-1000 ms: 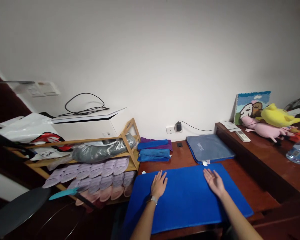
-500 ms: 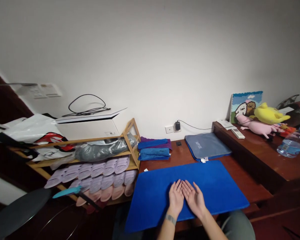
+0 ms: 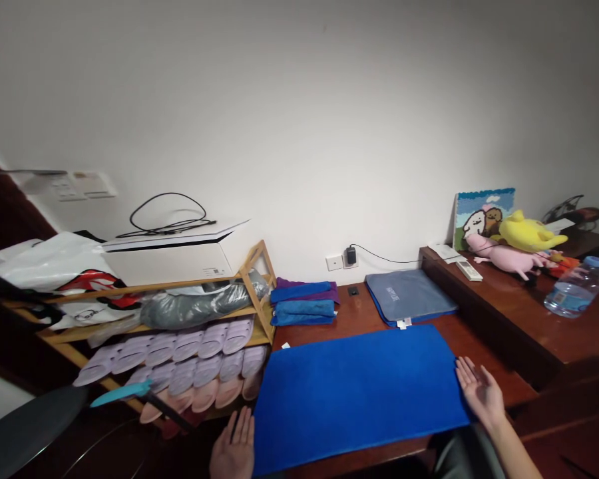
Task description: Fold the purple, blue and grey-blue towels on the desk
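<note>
A blue cloth [image 3: 359,399] lies spread flat on the brown table [image 3: 349,329], its near left corner reaching the table's front. My left hand [image 3: 233,447] is palm up beside the cloth's left edge, fingers extended, holding nothing. At the right edge of the cloth is my right hand [image 3: 480,391], also palm up with fingers apart and nothing in it. Behind the cloth are a folded grey-blue cloth [image 3: 412,296] with white tags and folded blue [image 3: 304,311] and purple cloths.
On the left stands a wooden rack [image 3: 259,293] with slippers [image 3: 212,339], a plastic-wrapped bundle and a white box [image 3: 180,263]. The raised surface at right holds a water bottle [image 3: 574,289], plush toys [image 3: 509,256] and a remote [image 3: 469,270]. A charger [image 3: 351,255] is plugged into the wall.
My hands were together over the middle of the cloth; they have moved apart, left hand to the left edge and right hand to the right edge. The view has shifted slightly.
</note>
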A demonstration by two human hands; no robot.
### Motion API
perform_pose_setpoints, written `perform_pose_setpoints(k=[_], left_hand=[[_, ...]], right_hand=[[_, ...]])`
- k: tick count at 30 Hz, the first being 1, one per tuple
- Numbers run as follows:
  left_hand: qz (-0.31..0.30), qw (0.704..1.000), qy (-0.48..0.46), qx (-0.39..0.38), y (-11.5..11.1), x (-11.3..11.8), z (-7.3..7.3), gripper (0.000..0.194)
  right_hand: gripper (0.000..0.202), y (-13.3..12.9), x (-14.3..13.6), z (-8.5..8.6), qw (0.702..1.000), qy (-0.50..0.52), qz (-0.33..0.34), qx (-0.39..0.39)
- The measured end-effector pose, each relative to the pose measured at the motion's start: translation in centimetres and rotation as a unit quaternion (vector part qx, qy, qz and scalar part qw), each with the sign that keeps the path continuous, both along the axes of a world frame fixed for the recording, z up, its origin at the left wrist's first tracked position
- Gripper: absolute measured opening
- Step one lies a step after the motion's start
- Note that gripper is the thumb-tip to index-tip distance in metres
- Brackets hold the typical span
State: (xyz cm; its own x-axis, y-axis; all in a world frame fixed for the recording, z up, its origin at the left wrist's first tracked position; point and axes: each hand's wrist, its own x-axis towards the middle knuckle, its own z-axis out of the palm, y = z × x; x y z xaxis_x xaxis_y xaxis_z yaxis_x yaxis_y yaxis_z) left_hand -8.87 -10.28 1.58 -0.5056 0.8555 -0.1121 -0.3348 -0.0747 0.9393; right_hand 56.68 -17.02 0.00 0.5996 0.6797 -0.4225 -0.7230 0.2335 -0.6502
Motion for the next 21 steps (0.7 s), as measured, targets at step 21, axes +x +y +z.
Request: perform_pose_setpoints(k=[21], left_hand=[[-0.554,0.583,0.545,0.237,-5.3,40.9,2.7,0.046]], right_hand=[[0.012,12.5,3.2,2.5,0.865,-0.446,0.095,-0.209]])
